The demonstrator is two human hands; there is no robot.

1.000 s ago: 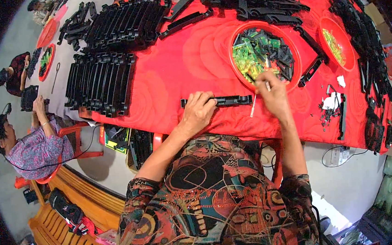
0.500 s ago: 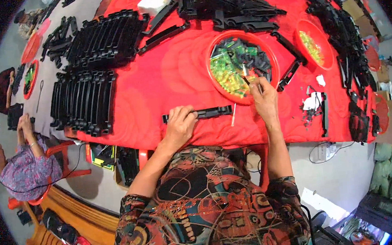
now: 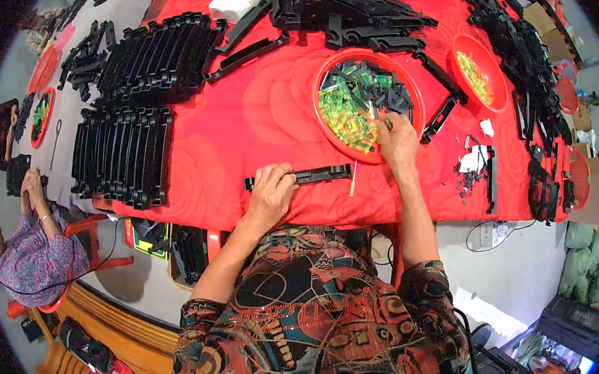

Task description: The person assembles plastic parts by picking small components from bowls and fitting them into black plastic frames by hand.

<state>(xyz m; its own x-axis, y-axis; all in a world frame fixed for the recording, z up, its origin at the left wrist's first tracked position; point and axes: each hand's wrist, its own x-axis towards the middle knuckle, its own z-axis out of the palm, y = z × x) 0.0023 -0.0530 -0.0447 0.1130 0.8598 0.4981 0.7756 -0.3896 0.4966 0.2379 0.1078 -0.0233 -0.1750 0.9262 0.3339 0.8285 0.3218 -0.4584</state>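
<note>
On the red cloth at the table's near edge lies a long black plastic bar (image 3: pixel 321 175). My left hand (image 3: pixel 272 191) is closed over its left part and presses it to the cloth. My right hand (image 3: pixel 398 143) is over the lower right rim of a red bowl (image 3: pixel 322 118), fingertips pinched together among the small parts inside; whatever they hold is hidden. Small green and yellow pieces (image 3: pixel 350 116) fill the bowl's left side, and small black pieces (image 3: pixel 396 95) its right. A thin stick-like tool (image 3: pixel 353 180) lies between the bar and the bowl.
Rows of black bars (image 3: pixel 121 157) lie to the left, with a loose heap (image 3: pixel 363 13) at the back. Another red bowl (image 3: pixel 492 87) of yellow-green pieces stands to the right, near white scraps (image 3: pixel 473 159). At the far left sits another person (image 3: pixel 37 253).
My right hand has shifted slightly left and up, and the dark slim thing that showed at its fingertips is now hidden. My left hand stays on the bar. The view has shifted slightly.
</note>
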